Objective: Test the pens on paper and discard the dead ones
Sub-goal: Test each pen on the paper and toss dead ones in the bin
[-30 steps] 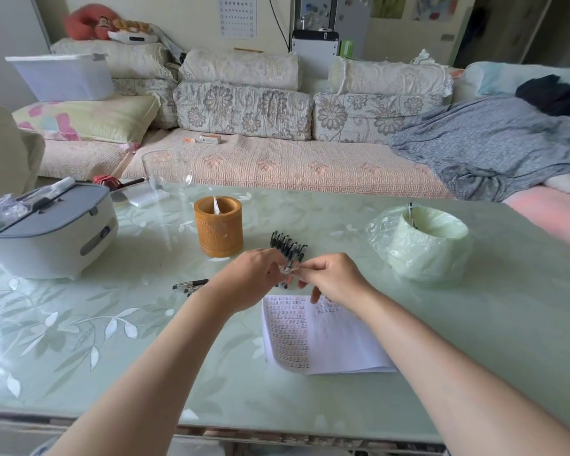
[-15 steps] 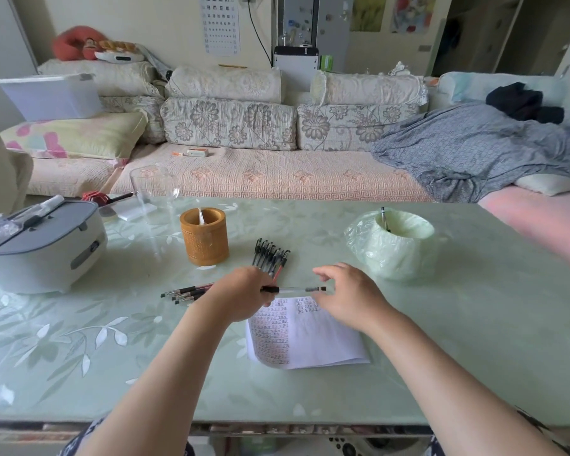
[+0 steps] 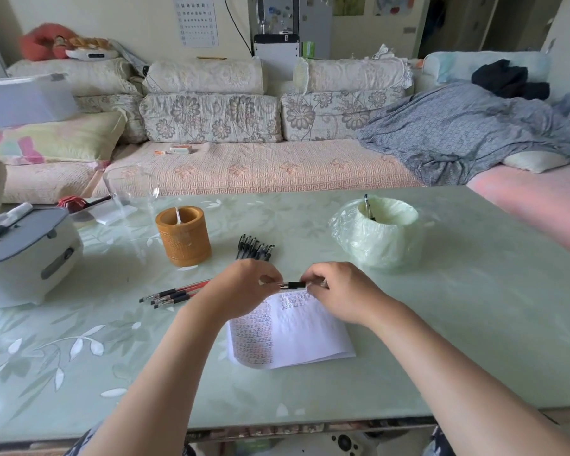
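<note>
Head view: pale green leaf-patterned counter point(image 3: 474, 324), sofa point(image 3: 260, 169) beyond far edge, grey blanket point(image 3: 468, 126) heaped on its right. Left hand point(image 3: 244, 287), right hand point(image 3: 339, 291) meet above top edge of paper point(image 3: 297, 337); fingers point(image 3: 311, 278) of both pinch ends of one pen point(image 3: 293, 285), held level. Black pen bundle point(image 3: 254, 248) just behind hands; loose pens point(image 3: 175, 294) left of them. Wooden cup point(image 3: 183, 236) back left, lined bin point(image 3: 379, 235) back right. Grey-lidded appliance point(image 3: 23, 255) at left edge. Open counter right of paper out to right edge; forearms cross near edge.
</note>
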